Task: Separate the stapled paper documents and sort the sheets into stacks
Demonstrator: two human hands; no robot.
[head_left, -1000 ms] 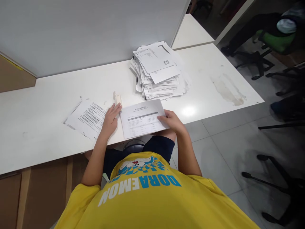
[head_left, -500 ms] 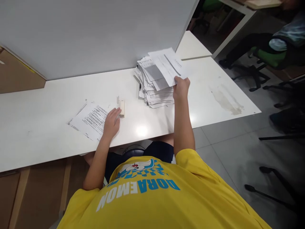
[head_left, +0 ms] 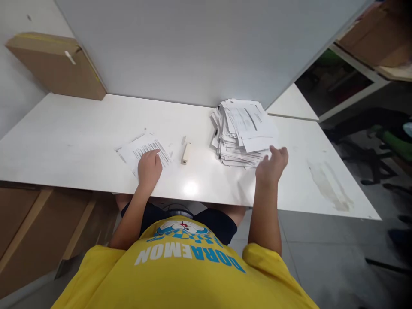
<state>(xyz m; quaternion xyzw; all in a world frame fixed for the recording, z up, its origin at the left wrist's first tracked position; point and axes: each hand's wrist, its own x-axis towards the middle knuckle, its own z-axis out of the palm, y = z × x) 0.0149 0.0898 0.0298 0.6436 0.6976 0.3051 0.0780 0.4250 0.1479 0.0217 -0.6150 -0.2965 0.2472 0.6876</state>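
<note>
Loose sheets [head_left: 144,142] left of cream block [head_left: 186,153]; left hand [head_left: 150,169] over them, can't tell grip. Right of block: paper pile [head_left: 249,124], right hand [head_left: 272,165] beyond, fingers parted, nothing pinched. Likely stacking step; next pickup needs an edge pinch.

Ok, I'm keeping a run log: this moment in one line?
left hand: over printed sheets | right hand: open, by paper stack | small cream object: on desk between hands
</note>
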